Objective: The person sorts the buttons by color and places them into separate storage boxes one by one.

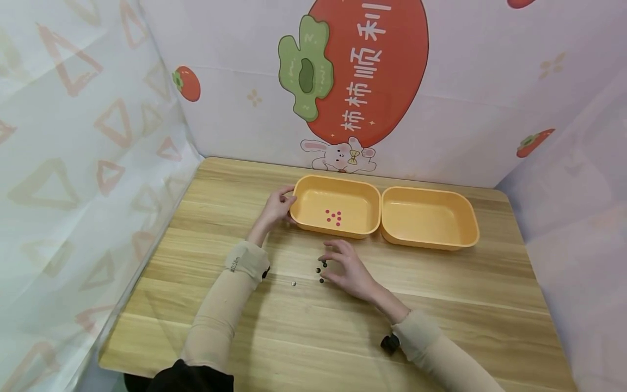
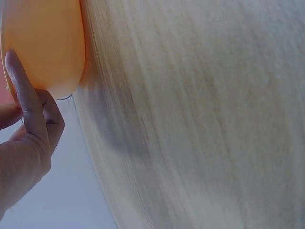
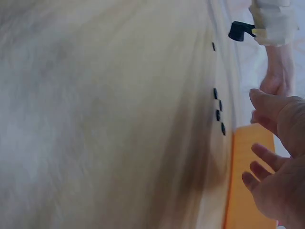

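Observation:
My left hand (image 1: 280, 207) grips the left end of an orange-yellow plastic bin (image 1: 338, 185); in the left wrist view its fingers lie along the bin's outer wall (image 2: 52, 43). Several small pink round pieces (image 1: 339, 219) lie inside that bin. Above the table my right hand (image 1: 350, 270) has its thumb and fingers bent but apart, with nothing visible between them. Close to its fingertips, several small dark round pieces (image 1: 318, 270) lie on the wood, and they look thin in the right wrist view. One shiny, paler round piece (image 1: 293, 283) lies apart, to their left.
A second orange-yellow bin (image 1: 428, 196) stands against the right end of the first, with nothing seen inside. Both are near the back edge of the wooden table (image 1: 441, 283). Printed cloth walls (image 1: 235, 120) rise behind and at both sides.

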### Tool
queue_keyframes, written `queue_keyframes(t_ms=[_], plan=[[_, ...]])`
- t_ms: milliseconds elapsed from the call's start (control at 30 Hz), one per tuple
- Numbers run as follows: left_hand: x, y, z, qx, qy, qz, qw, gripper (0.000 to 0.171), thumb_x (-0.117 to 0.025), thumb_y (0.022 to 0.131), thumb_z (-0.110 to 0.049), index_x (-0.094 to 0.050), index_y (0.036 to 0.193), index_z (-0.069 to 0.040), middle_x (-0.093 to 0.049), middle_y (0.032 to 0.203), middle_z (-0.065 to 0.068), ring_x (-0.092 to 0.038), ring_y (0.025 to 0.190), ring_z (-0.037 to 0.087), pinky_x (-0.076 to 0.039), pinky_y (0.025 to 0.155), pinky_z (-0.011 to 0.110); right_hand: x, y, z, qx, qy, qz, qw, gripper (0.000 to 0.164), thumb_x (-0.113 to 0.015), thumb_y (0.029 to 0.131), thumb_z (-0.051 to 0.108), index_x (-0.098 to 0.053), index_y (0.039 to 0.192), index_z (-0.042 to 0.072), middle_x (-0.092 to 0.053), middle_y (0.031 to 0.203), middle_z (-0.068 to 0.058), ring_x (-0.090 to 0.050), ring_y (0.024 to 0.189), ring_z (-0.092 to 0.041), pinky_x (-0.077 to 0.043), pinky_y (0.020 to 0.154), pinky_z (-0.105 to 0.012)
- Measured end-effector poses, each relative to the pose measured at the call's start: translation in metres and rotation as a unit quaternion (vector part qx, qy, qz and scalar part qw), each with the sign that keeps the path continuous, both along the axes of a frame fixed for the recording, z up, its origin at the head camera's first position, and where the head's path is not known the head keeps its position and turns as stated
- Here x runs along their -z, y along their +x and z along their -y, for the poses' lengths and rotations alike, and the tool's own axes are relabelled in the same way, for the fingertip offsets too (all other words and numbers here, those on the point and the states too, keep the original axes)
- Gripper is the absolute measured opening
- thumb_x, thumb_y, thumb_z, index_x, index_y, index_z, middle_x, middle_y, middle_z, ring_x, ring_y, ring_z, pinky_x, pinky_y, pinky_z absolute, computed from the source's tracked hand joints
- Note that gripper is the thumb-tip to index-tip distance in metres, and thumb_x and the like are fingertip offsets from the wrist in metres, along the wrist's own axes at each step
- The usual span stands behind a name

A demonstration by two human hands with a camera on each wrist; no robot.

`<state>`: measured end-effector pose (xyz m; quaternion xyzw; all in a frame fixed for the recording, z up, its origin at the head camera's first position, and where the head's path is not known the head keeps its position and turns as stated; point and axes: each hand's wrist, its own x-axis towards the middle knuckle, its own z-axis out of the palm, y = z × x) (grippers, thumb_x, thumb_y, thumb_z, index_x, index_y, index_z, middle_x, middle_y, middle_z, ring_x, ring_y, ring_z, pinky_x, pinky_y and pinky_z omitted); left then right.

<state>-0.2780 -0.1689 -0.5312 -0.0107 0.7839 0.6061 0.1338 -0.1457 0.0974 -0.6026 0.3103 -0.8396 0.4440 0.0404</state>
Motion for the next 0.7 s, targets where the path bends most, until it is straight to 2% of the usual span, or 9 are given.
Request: queue_keyframes(t_ms=[100,200,367,600,700], plan=[[0.001,0.0,0.0,0.0,0.001,0.002,1.0,0.05,-0.054,0.117,-0.013,-0.048,0.165,-0.005,-0.057,0.098,0.018,-0.065,0.056,0.013,-0.072,0.055,0.033,-0.008,0.005,0.01,0.008,0.0,0.018,1.0,0.026,-0.093,0.087,0.015,-0.082,0.111,0.014,-0.06,0.153,-0.02,-0.047,0.147,-0.045,-0.045,0.124,-0.07],[0.001,0.0,0.001,0.001,0.003,0.004,1.0,0.05,-0.054,0.116,-0.013,-0.047,0.165,-0.005,-0.058,0.099,0.018,-0.065,0.057,0.013,-0.072,0.056,0.035,-0.017,0.01,0.02,0.02,0.017,0.026,0.999,0.023,-0.095,0.084,0.009,-0.082,0.103,0.009,-0.061,0.151,-0.025,-0.047,0.147,-0.05,-0.042,0.124,-0.075],[0.001,0.0,0.002,0.003,0.006,0.005,1.0,0.05,-0.054,0.116,-0.013,-0.047,0.165,-0.005,-0.058,0.1,0.018,-0.066,0.057,0.013,-0.073,0.057,0.035,-0.021,0.015,0.028,0.041,0.06,0.056,0.996,0.016,-0.093,0.085,0.004,-0.082,0.094,0.009,-0.062,0.152,-0.022,-0.046,0.153,-0.047,-0.037,0.13,-0.074],[0.0,0.0,0.002,0.001,0.009,0.002,1.0,0.05,-0.054,0.116,-0.012,-0.047,0.165,-0.004,-0.057,0.098,0.018,-0.065,0.057,0.013,-0.072,0.055,0.034,-0.018,0.014,0.028,0.042,0.039,0.048,0.997,0.014,-0.092,0.085,0.002,-0.08,0.087,0.009,-0.066,0.147,-0.022,-0.049,0.15,-0.049,-0.039,0.128,-0.076],[0.0,0.001,0.002,0.002,0.012,0.0,0.9999,0.049,-0.054,0.116,-0.012,-0.048,0.165,-0.004,-0.057,0.098,0.018,-0.065,0.056,0.013,-0.072,0.055,0.034,-0.017,0.015,0.025,0.046,0.028,0.051,0.997,0.012,-0.092,0.086,0.004,-0.08,0.088,0.008,-0.068,0.144,-0.022,-0.05,0.149,-0.048,-0.04,0.13,-0.072]])
